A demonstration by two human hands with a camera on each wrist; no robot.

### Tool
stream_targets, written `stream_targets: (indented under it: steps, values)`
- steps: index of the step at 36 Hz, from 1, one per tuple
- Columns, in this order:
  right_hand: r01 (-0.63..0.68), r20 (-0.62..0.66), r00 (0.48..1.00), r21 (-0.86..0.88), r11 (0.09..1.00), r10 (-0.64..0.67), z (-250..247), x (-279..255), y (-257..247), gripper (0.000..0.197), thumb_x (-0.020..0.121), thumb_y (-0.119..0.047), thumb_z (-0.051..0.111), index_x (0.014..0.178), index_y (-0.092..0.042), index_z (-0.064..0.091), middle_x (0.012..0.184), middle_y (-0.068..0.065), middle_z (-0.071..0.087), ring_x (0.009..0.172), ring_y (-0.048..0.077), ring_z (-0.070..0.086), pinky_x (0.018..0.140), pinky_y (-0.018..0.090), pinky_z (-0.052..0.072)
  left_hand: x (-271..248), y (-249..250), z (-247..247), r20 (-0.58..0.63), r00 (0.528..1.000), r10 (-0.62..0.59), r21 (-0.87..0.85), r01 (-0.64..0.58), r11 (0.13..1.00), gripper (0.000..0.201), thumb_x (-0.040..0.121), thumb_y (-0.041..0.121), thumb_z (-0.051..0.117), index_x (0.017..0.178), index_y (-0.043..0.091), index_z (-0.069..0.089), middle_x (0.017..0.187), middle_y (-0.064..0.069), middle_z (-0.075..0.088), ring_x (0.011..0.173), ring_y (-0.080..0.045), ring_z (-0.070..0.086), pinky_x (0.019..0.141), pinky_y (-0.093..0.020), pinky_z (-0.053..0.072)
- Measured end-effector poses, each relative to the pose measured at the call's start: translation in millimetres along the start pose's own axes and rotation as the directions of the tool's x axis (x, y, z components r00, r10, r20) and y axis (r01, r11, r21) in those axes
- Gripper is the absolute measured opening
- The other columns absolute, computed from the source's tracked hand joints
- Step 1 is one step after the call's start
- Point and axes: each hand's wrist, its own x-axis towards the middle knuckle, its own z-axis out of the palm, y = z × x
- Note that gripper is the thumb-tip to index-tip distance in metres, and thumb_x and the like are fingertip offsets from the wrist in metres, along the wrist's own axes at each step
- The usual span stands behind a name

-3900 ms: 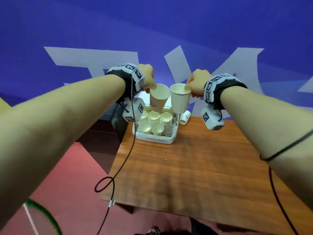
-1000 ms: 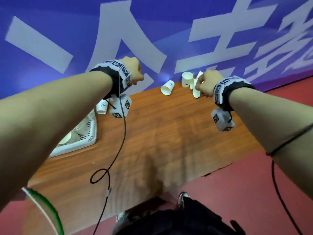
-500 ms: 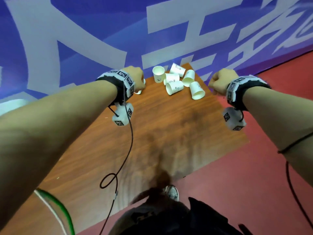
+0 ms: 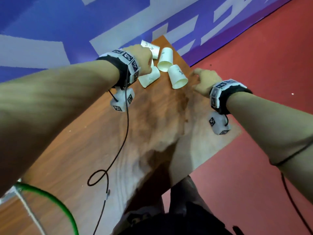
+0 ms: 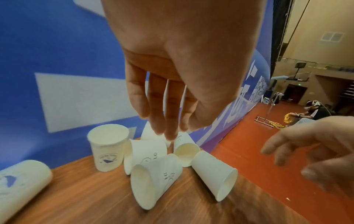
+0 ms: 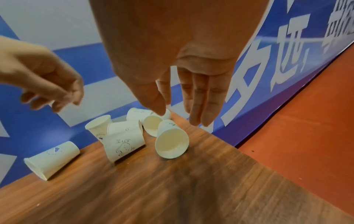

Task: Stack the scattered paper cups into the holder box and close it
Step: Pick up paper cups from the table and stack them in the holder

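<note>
Several white paper cups lie tumbled in a cluster at the far right corner of the wooden table (image 4: pixel 152 133). One cup (image 5: pixel 108 148) stands upright; the others lie on their sides, among them a printed cup (image 6: pixel 124 144) and a cup (image 6: pixel 171 142) whose mouth faces the right wrist camera. My left hand (image 4: pixel 145 61) hovers just above the cluster, fingers (image 5: pixel 166 128) hanging straight and holding nothing. My right hand (image 4: pixel 199 77) reaches in from the right, fingers (image 6: pixel 201 119) extended above the nearest cup (image 4: pixel 177 77), also empty. The holder box is out of view.
One more cup (image 6: pixel 51 159) lies apart, left of the cluster. A blue banner wall (image 4: pixel 67 22) runs right behind the table. The table's right edge drops to red floor (image 4: pixel 254 48) close beside the cups. A black cable (image 4: pixel 118 150) hangs from my left wrist.
Both hands held cups over the holder box earlier and are now empty. My view has swung right, and both hands have come to the cup cluster and unfolded from fists.
</note>
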Motion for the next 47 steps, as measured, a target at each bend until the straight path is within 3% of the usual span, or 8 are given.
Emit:
stream_targets:
  steps: [10, 16, 20, 29, 32, 37, 42, 47]
  values:
    - [0.26, 0.204, 0.954, -0.208, 0.943, -0.218, 31.9, 86.7, 21.4, 0.079, 0.083, -0.027, 0.064, 0.15, -0.039, 0.024, 0.133, 0.013, 0.039, 0.095, 0.037, 0.061, 0.072, 0.039, 0.051, 91.3, 11.9, 41.4, 0.048, 0.994, -0.099, 0.023, 0.098, 0.995, 0.037, 0.083, 0.032, 0.061, 0.114, 0.016, 0.048, 0.096, -0.01, 0.061, 0.085, -0.036, 0.059, 0.07, -0.044, 0.052]
    - [0.372, 0.217, 0.919, -0.203, 0.906, -0.329, 50.3, 116.6, 36.6, 0.076, 0.087, -0.029, 0.06, 0.152, -0.039, 0.022, 0.128, 0.014, 0.041, 0.098, 0.038, 0.058, 0.067, 0.035, 0.039, 135.2, 22.1, 62.2, 0.05, 0.987, -0.151, 0.021, 0.15, 0.988, 0.047, 0.087, 0.044, 0.06, 0.112, 0.012, 0.037, 0.091, -0.013, 0.055, 0.079, -0.034, 0.051, 0.065, -0.042, 0.042]
    - [0.37, 0.205, 0.92, -0.164, 0.914, -0.335, 59.5, 122.1, 35.4, 0.071, 0.09, -0.02, 0.053, 0.151, -0.039, 0.023, 0.123, 0.014, 0.043, 0.096, 0.037, 0.056, 0.066, 0.034, 0.035, 146.9, 32.6, 69.1, 0.073, 0.987, -0.14, 0.063, 0.136, 0.989, 0.06, 0.094, 0.05, 0.053, 0.132, 0.004, 0.041, 0.097, -0.015, 0.051, 0.096, -0.039, 0.057, 0.069, -0.041, 0.04]
    - [0.343, 0.228, 0.921, -0.093, 0.935, -0.316, 56.2, 121.1, 38.4, 0.07, 0.09, -0.007, 0.048, 0.149, -0.038, 0.028, 0.116, 0.014, 0.045, 0.083, 0.033, 0.054, 0.064, 0.035, 0.037, 151.0, 41.8, 64.1, 0.054, 0.982, -0.181, 0.046, 0.178, 0.983, 0.019, 0.094, 0.026, 0.05, 0.081, 0.012, 0.051, 0.067, -0.006, 0.042, 0.06, -0.024, 0.042, 0.05, -0.026, 0.025]
    - [0.311, 0.172, 0.942, -0.126, 0.942, -0.287, 39.4, 110.5, 39.8, 0.063, 0.09, -0.008, 0.047, 0.148, -0.031, 0.035, 0.115, 0.016, 0.053, 0.097, 0.039, 0.058, 0.068, 0.037, 0.039, 144.0, 43.3, 50.2, 0.037, 0.979, -0.201, 0.074, 0.198, 0.977, 0.025, 0.092, 0.024, 0.047, 0.096, 0.004, 0.063, 0.08, -0.013, 0.054, 0.075, -0.03, 0.051, 0.058, -0.031, 0.034]
    - [0.136, 0.023, 0.991, -0.094, 0.986, -0.134, -8.3, 96.8, 39.1, 0.031, 0.081, -0.013, 0.056, 0.112, -0.013, 0.059, 0.099, 0.017, 0.065, 0.095, 0.039, 0.06, 0.07, 0.038, 0.049, 116.8, 50.6, 5.3, 0.002, 0.965, -0.262, 0.029, 0.261, 0.965, 0.03, 0.097, 0.019, 0.046, 0.115, 0.003, 0.064, 0.115, -0.023, 0.063, 0.108, -0.041, 0.06, 0.077, -0.043, 0.042]
    - [-0.003, -0.166, 0.986, 0.109, 0.994, 0.021, -80.7, 65.8, 13.8, 0.02, 0.075, -0.013, 0.059, 0.089, -0.02, 0.071, 0.09, 0.006, 0.066, 0.089, 0.028, 0.06, 0.078, 0.032, 0.053, 58.8, 37.9, -68.3, -0.104, 0.965, -0.24, -0.051, 0.236, 0.97, 0.031, 0.099, 0.021, 0.043, 0.107, 0.001, 0.065, 0.111, -0.026, 0.064, 0.097, -0.042, 0.061, 0.071, -0.038, 0.036]
    - [-0.006, -0.325, 0.945, 0.12, 0.993, 0.045, -156.7, 16.9, -36.4, 0.027, 0.078, -0.011, 0.058, 0.099, -0.006, 0.074, 0.089, 0.018, 0.07, 0.091, 0.033, 0.067, 0.076, 0.029, 0.052, -17.6, 17.8, -149.4, -0.187, 0.943, -0.274, -0.191, 0.239, 0.952, 0.028, 0.098, 0.022, 0.045, 0.078, 0.007, 0.057, 0.086, -0.016, 0.061, 0.076, -0.031, 0.056, 0.055, -0.026, 0.035]
